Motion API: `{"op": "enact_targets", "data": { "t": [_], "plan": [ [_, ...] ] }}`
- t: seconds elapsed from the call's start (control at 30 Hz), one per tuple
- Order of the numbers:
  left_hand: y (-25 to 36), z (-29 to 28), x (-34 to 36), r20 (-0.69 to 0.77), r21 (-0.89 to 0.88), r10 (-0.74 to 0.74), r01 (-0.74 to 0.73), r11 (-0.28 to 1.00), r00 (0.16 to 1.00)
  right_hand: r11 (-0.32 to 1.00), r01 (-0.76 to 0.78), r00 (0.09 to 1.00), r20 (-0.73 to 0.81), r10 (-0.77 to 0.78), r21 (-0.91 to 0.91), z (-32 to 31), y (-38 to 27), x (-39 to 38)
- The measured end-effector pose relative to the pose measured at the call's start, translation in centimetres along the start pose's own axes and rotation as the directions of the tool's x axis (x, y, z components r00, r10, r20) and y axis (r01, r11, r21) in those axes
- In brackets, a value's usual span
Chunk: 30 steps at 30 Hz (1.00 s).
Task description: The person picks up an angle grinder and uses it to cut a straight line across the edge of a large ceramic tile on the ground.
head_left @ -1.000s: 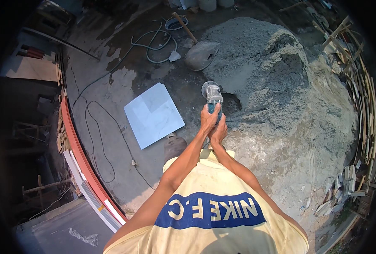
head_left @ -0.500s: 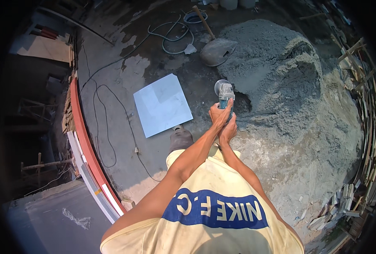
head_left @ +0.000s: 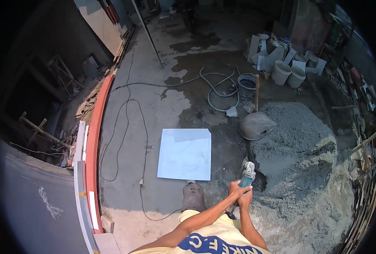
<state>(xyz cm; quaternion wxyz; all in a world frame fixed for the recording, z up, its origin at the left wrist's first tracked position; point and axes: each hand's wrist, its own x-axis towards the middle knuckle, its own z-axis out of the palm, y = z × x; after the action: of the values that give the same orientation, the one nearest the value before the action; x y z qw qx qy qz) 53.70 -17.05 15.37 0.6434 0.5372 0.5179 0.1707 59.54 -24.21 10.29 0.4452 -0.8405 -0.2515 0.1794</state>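
Both my hands are closed round a teal and grey angle grinder (head_left: 246, 178). My left hand (head_left: 236, 190) wraps the body nearer its head, and my right hand (head_left: 246, 200) grips just behind it, partly hidden. The thin disc (head_left: 244, 163) shows nearly edge-on and points away from me, apart from any surface. To the left, a white square tile (head_left: 184, 155) with a small cut at its far right corner lies on the concrete floor. My foot and dark trouser leg (head_left: 193, 197) are at its near edge.
A grey sand or mortar heap (head_left: 298, 144) rises on the right, with a shovel (head_left: 257, 125) against it. Beyond are a bucket (head_left: 247, 82), a coiled hose (head_left: 213, 95) and pale tubs (head_left: 281, 72). A cable (head_left: 145, 144) crosses the floor beside red beams (head_left: 95, 148).
My view has tilted up and turned, so the tile, heap and hands appear lower. The grinder's disc has turned from broadside to nearly edge-on. Both hands still hold the grinder.
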Motion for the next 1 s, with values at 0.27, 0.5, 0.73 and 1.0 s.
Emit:
{"op": "enact_targets", "data": {
  "t": [0.27, 0.5, 0.73, 1.0],
  "plan": [
    [-5.4, -14.3, 12.8, 0.184, -0.292, -0.033, 0.086, 0.952, 0.982, 0.945, -0.327, 0.917, 0.252, 0.308, 0.034, 15.0, -2.5, 7.9],
    [-26.1, -26.2, 26.1, -0.104, 0.249, -0.139, 0.161, 0.955, 0.985, 0.827, -0.557, 0.776, 0.403, 0.485, 0.078, 31.4, -1.5, 15.8],
    [-38.8, -35.5, 47.2, 0.073, 0.874, 0.015, -0.071, 0.481, 0.997, 0.749, -0.662, 0.728, 0.25, 0.638, 0.016, 36.2, 16.9, 19.6],
    [-39.2, -32.7, 67.3, -0.089, 0.921, 0.455, -0.101, 0.376, 0.886, 0.68, -0.719, 0.689, 0.282, 0.668, 0.146, 38.0, 22.9, 21.5]
  ]
}}
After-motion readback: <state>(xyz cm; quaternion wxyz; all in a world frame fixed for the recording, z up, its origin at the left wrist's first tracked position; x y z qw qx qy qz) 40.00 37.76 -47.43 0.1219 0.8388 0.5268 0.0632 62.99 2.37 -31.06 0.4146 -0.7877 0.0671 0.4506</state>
